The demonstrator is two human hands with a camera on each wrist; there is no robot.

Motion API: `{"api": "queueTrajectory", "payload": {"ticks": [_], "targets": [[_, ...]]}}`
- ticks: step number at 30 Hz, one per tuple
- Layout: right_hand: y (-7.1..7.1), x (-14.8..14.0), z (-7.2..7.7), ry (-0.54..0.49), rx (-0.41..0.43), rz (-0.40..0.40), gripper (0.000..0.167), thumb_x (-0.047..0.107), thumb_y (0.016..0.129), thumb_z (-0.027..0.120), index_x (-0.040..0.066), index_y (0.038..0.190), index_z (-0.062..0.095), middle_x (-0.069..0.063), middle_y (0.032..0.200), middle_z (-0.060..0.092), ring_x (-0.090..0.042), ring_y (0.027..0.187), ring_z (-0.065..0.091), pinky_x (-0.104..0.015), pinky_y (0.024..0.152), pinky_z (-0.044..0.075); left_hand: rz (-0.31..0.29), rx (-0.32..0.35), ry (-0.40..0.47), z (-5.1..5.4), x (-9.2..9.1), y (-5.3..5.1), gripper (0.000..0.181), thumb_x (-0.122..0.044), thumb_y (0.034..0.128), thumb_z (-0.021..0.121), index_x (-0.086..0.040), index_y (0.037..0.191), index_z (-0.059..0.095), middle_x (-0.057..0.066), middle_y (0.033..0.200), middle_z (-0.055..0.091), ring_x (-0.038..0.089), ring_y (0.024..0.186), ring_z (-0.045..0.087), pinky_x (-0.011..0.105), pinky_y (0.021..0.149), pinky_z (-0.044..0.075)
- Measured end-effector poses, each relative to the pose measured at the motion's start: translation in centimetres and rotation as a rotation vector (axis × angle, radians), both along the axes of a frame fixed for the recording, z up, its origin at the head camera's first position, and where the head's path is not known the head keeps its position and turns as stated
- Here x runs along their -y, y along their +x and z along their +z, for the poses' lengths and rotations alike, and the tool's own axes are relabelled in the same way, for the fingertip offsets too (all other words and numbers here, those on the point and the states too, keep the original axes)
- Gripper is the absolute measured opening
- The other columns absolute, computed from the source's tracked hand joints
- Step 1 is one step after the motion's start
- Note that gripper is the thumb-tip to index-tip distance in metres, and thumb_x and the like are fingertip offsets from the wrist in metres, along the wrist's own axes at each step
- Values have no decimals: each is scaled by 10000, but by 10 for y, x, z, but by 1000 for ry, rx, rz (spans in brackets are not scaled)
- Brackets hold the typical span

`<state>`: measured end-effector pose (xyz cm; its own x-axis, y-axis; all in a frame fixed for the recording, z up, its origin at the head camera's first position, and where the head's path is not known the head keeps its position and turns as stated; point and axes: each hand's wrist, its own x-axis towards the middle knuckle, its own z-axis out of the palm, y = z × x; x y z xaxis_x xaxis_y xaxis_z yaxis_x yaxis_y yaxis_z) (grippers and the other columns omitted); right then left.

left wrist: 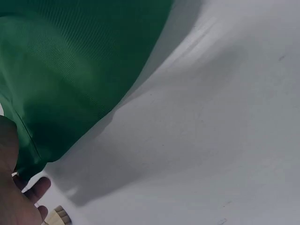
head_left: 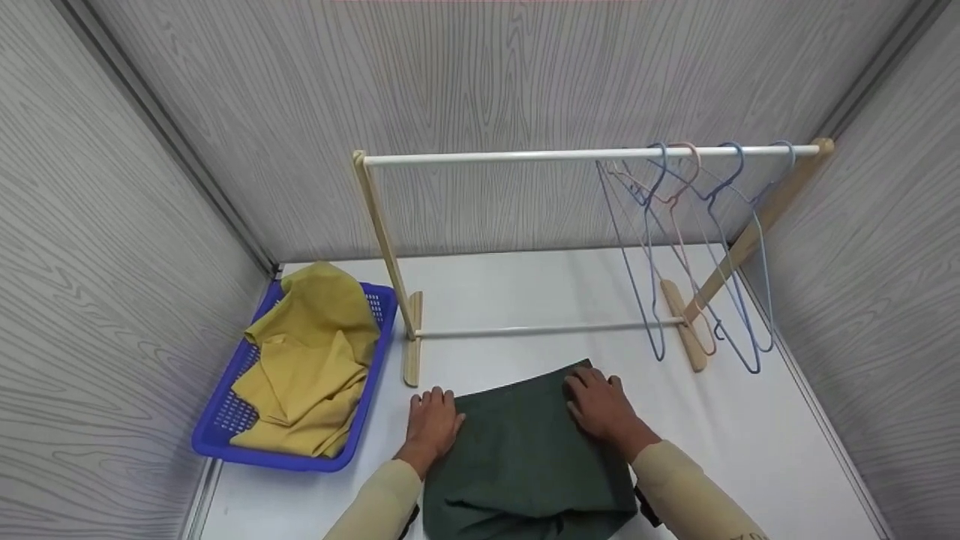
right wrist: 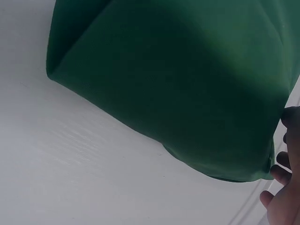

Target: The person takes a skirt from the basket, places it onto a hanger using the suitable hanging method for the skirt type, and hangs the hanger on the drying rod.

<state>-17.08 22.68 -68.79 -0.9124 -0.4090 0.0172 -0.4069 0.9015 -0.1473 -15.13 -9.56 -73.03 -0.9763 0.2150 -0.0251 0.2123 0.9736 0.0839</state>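
Note:
A dark green folded cloth [head_left: 529, 450] lies at the front of the white table, its top edge slanting up to the right. My left hand [head_left: 433, 421] holds its upper left corner. In the left wrist view, the left fingers [left wrist: 38, 190] show beside the cloth's corner [left wrist: 40, 161]. At the upper right corner, my right hand [head_left: 600, 405] grips the edge. The right wrist view has the right hand [right wrist: 286, 173] at the far right, fingers around the green cloth's [right wrist: 178, 103] side. The cloth's lower part is bunched and partly out of the head view.
Behind the cloth stands a rack with a white rail [head_left: 510, 157] and wooden legs. Several blue and pink hangers [head_left: 675, 217] hang at its right end. A blue basket [head_left: 375, 375] at the left holds yellow cloth [head_left: 307, 367]. Grey wood-pattern walls [head_left: 480, 82] enclose the table.

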Motion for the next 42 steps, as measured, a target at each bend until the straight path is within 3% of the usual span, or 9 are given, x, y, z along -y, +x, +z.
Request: {"api": "queueTrajectory", "payload": {"ticks": [7, 16, 23, 26, 31, 34, 39, 42], "targets": [[4, 8, 1, 38, 12, 11, 421, 277, 980, 622, 25, 1314, 574, -192, 1372, 537, -379, 1276, 487, -606, 978, 392, -35, -67, -46, 7, -4, 0, 363, -417, 948, 637, -59, 889, 641, 90, 807, 622, 283, 831, 567, 446, 825, 372], [7, 14, 3, 6, 36, 13, 393, 276, 975, 628, 33, 1279, 572, -199, 1330, 528, -385, 1232, 488, -603, 977, 379, -118, -101, -5, 15, -12, -2, 297, -349, 1032, 514, -95, 1003, 665, 91, 944, 583, 283, 916, 539, 463, 851, 390], [5, 19, 5, 35, 75, 1, 425, 315, 989, 607, 53, 1319, 554, -198, 1382, 508, -383, 1290, 468, -599, 1012, 373, -202, -136, 5, 28, -16, -1, 281, -316, 1060, 444, -105, 975, 611, 72, 856, 627, 264, 846, 567, 435, 821, 394], [3, 26, 7, 29, 82, 13, 440, 323, 994, 597, 53, 1336, 541, -199, 1385, 510, -386, 1295, 467, -601, 1015, 377, -251, -214, 24, 35, -17, 2, 271, -309, 1060, 448, -118, 934, 592, 57, 787, 609, 247, 778, 559, 406, 775, 393], [3, 35, 12, -45, 82, 24, 493, 340, 1021, 542, 71, 1427, 465, -173, 1420, 498, -365, 1318, 457, -605, 1013, 378, -374, -448, 90, 45, -25, 4, 222, -294, 1017, 558, -139, 860, 588, 25, 690, 583, 206, 673, 523, 365, 698, 389], [3, 38, 13, -109, 54, 38, 516, 339, 1033, 517, 92, 1473, 415, -148, 1449, 479, -347, 1330, 445, -603, 1009, 376, -449, -553, 140, 52, -30, 4, 190, -286, 977, 629, -147, 851, 603, 13, 678, 580, 191, 662, 515, 353, 686, 383], [0, 39, 17, -140, 41, 64, 488, 352, 1054, 461, 122, 1483, 412, -105, 1461, 484, -321, 1335, 440, -605, 1015, 357, -564, -640, 165, 63, -34, 2, 192, -285, 971, 628, -150, 835, 616, 0, 682, 574, 181, 670, 513, 348, 693, 390], [-5, 39, 20, -145, 11, 82, 408, 338, 1067, 428, 120, 1408, 477, -90, 1382, 539, -308, 1299, 460, -602, 1006, 348, -611, -684, 173, 69, -35, -2, 217, -285, 975, 617, -145, 810, 605, 2, 678, 561, 183, 667, 512, 354, 691, 396]]}}
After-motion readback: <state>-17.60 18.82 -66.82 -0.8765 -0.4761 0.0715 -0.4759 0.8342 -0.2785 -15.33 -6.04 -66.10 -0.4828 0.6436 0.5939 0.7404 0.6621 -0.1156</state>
